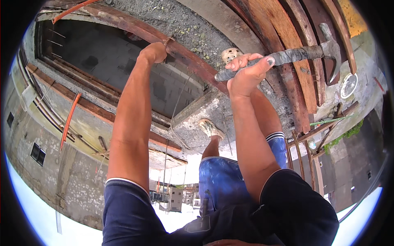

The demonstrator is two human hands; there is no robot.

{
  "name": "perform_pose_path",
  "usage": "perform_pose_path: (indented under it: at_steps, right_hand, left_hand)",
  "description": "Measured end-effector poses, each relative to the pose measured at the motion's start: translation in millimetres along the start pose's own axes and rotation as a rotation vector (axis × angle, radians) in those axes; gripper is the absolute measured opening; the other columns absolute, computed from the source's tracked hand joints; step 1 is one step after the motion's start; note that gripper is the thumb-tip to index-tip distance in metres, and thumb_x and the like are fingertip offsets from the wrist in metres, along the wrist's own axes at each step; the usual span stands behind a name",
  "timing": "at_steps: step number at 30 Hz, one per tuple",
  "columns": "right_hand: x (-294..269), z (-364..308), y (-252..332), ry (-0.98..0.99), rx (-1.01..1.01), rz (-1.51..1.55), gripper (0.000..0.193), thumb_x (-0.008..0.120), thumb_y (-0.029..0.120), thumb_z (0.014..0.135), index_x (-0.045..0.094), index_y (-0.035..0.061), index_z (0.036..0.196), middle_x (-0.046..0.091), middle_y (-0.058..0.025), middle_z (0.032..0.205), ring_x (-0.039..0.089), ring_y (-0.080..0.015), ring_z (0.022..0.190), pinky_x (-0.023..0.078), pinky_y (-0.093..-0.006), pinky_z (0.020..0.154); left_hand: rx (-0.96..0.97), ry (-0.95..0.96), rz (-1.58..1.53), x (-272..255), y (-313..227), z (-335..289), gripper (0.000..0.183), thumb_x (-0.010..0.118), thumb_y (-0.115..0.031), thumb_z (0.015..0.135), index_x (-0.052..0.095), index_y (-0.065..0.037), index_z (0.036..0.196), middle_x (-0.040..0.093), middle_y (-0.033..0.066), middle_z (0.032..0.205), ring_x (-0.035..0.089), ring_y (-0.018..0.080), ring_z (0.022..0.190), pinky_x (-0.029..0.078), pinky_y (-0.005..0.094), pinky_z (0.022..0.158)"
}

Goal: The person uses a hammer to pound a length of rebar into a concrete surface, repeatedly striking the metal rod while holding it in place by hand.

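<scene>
My right hand (247, 71) is closed around the wrapped, grey-taped handle of a claw hammer (299, 55). Its metal head points to the right, over several wooden planks. My left hand (153, 53) is closed in a fist against the edge of a long reddish-brown wooden beam (191, 61). A small brown bit shows by its fingertips, too small to name, and the fingers' inner side is hidden. The beam runs from the upper left down toward the right hand, along an opening (104, 61) with a grey floor below.
Wooden planks (301, 78) lie side by side at the upper right. Rough concrete with gravel (180, 26) borders the beam. My feet, in clogs (211, 128), stand on concrete ledges beside the opening. Orange tubes (69, 119) stick out at the left, and a thin wire (177, 104) hangs near the opening.
</scene>
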State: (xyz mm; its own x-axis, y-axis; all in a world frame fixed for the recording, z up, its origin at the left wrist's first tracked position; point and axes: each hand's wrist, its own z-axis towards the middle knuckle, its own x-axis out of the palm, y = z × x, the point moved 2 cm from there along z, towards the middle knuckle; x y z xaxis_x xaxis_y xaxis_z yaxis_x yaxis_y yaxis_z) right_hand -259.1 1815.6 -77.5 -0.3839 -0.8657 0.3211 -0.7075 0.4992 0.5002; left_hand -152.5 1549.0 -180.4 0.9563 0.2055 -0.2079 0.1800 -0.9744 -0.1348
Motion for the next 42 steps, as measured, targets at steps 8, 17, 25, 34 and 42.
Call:
perform_pose_path:
  at_steps: [8, 17, 25, 34, 42]
  right_hand:
    - [-42.4, -31.0, -73.2, -0.012, 0.869, -0.381, 0.055, 0.054, 0.067, 0.092, 0.047, 0.0133, 0.086, 0.041, 0.0034, 0.057, 0.042, -0.0099, 0.043, 0.040, -0.0311, 0.041]
    - [0.9, -34.9, -66.4, -0.194, 0.152, 0.057, 0.060, 0.038, 0.073, 0.095, 0.043, 0.0148, 0.081, 0.037, 0.0010, 0.057, 0.041, -0.0145, 0.047, 0.042, -0.0348, 0.047]
    - [-43.8, -61.7, -81.5, -0.129, 0.799, -0.115, 0.054, 0.048, 0.069, 0.094, 0.046, 0.0170, 0.080, 0.039, 0.0058, 0.056, 0.039, -0.0090, 0.043, 0.037, -0.0299, 0.042]
    - [-37.0, -66.9, -54.3, -0.275, 0.257, -0.095, 0.054, 0.041, 0.065, 0.098, 0.045, 0.0129, 0.083, 0.039, 0.0007, 0.057, 0.040, -0.0139, 0.041, 0.039, -0.0340, 0.041]
    - [-28.1, -31.1, -130.5, 0.041, 0.520, -0.757, 0.051, 0.055, 0.052, 0.097, 0.053, 0.0042, 0.080, 0.048, -0.0032, 0.059, 0.047, -0.0150, 0.040, 0.040, -0.0345, 0.035]
  left_hand:
    - [-0.001, -0.060, -0.063, 12.1, -7.5, 9.3, 0.022, 0.055, -0.009, 0.089, 0.073, 0.002, 0.095, 0.072, 0.0185, 0.100, 0.069, 0.0364, 0.094, 0.055, 0.0439, 0.079]
    - [-0.020, -0.092, -0.016, -2.3, -2.6, 24.1, 0.024, 0.053, -0.007, 0.087, 0.074, 0.001, 0.097, 0.072, 0.0199, 0.105, 0.068, 0.0377, 0.101, 0.054, 0.0432, 0.080]
    - [-0.113, -0.106, -0.234, 18.9, 12.0, -5.0, 0.029, 0.052, -0.014, 0.090, 0.072, 0.003, 0.100, 0.069, 0.0257, 0.106, 0.065, 0.0435, 0.103, 0.051, 0.0466, 0.085]
    - [-0.290, -0.064, -0.151, -35.3, -37.2, -52.1, 0.035, 0.051, -0.008, 0.086, 0.071, -0.001, 0.113, 0.069, 0.0187, 0.119, 0.065, 0.0336, 0.114, 0.053, 0.0426, 0.093]
    - [-0.290, -0.081, -0.235, -24.1, -28.1, -43.5, 0.033, 0.054, -0.009, 0.088, 0.072, -0.006, 0.115, 0.069, 0.0142, 0.121, 0.066, 0.0336, 0.113, 0.054, 0.0430, 0.091]
